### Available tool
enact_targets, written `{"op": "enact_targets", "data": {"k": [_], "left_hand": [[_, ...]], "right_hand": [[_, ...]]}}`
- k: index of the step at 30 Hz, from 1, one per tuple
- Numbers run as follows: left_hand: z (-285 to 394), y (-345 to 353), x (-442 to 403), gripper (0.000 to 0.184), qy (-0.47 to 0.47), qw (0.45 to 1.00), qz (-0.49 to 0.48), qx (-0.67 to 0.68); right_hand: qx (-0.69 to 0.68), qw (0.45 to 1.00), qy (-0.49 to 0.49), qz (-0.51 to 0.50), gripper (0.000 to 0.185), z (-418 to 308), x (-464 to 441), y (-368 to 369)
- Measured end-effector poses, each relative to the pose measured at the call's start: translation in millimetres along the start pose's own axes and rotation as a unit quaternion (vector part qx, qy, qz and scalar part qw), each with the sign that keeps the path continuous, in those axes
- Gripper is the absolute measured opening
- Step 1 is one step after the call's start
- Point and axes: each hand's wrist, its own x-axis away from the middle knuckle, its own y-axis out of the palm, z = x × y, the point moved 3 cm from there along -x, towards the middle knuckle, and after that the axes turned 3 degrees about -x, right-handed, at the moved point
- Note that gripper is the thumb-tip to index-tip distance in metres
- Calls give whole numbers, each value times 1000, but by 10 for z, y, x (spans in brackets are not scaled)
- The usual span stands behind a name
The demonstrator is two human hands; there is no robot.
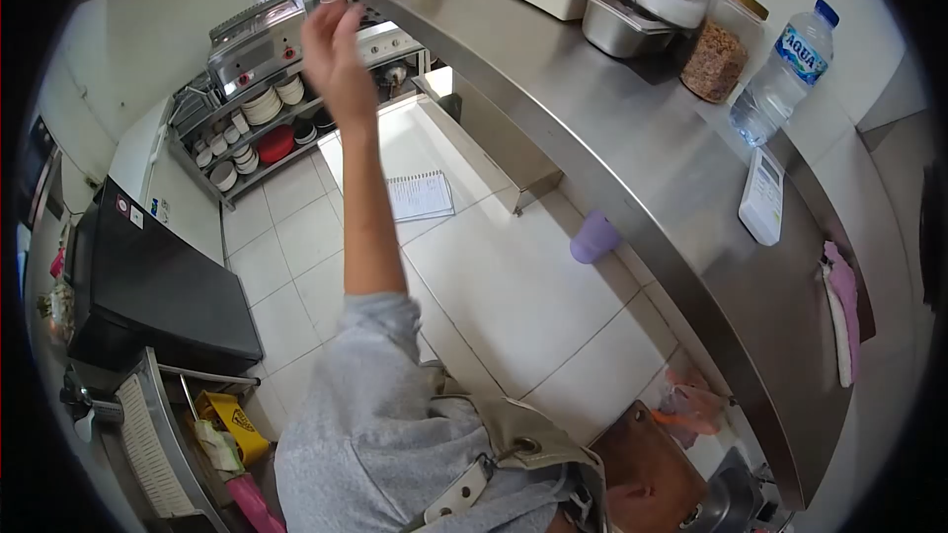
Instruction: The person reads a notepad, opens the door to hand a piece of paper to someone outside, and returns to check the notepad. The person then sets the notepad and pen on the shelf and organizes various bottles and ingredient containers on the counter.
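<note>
My left hand (pixel 338 57) is raised in the air at the upper left, at the end of a bare forearm and grey sleeve. Its fingers look stretched and somewhat apart, slightly blurred, with nothing visible in them. Behind it in the view stand a steel cooking range (pixel 259 64) and the far end of the steel counter (pixel 583 109). At the bottom, beside my beige apron (pixel 528 429), what looks like part of my right hand (pixel 632 495) shows over a brown board (pixel 632 439). Its fingers cannot be made out.
On the counter stand a water bottle (pixel 785 74), a jar (pixel 719 59), a steel pan (pixel 617 28), a white scale-like device (pixel 761 199) and a pink cloth (pixel 841 301). A purple container (pixel 595 237) and notebook (pixel 420 195) appear lower down. A black cabinet (pixel 158 276) stands left.
</note>
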Motion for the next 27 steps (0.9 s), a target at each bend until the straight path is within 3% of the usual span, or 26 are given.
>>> {"op": "enact_targets", "data": {"k": [1,2,3,4,5,7,11,12,15,17,19,21,23,25,27], "left_hand": [[-533,-326,122,13,-30,997,51,48],[-1003,-600,321,10,-67,996,56,-8],[-1589,-892,585,12,-125,985,-13,-118],[-2003,-1163,943,13,-78,920,-132,-360],[-2330,-1434,1303,24,-98,897,-232,-363],[-2440,-1698,1723,37,-81,821,-403,-396],[-2841,-1992,2162,52,-105,802,-408,-424],[-2927,-2005,2230,60,-88,772,-431,-458],[-2587,-1796,2298,62,-141,732,-460,-483],[-2255,-1665,2488,62,-124,737,-500,-437],[-1816,-1548,2768,61,-114,746,-519,-401],[-1303,-1432,3020,51,-145,746,-523,-386],[-948,-1396,3276,42,-142,730,-549,-381],[-657,-1343,3430,40,-191,728,-573,-324],[-474,-1304,3540,40,-194,711,-614,-285]], "right_hand": [[-7,1000,4,0,30,-7,-19,9],[-10,1000,6,-3,30,-24,-49,25],[-13,1000,6,-8,30,-49,-90,47],[-14,1000,1,-16,31,-86,-131,43],[-20,999,-15,-27,31,-138,-166,75],[-50,997,-39,-45,32,-257,-240,163],[-124,980,-94,-121,33,-640,-288,375],[-147,973,-103,-147,33,-751,-279,444],[-227,933,-115,-253,34,-1129,-87,701],[-279,897,-96,-328,35,-1384,136,873],[-431,824,-28,-367,33,-1800,473,1050],[-373,809,-49,-451,36,-2113,820,1174],[-356,768,13,-532,36,-2558,1037,1083],[-305,764,19,-568,39,-2650,1288,1089],[-286,798,4,-530,40,-2704,1400,1065]]}}
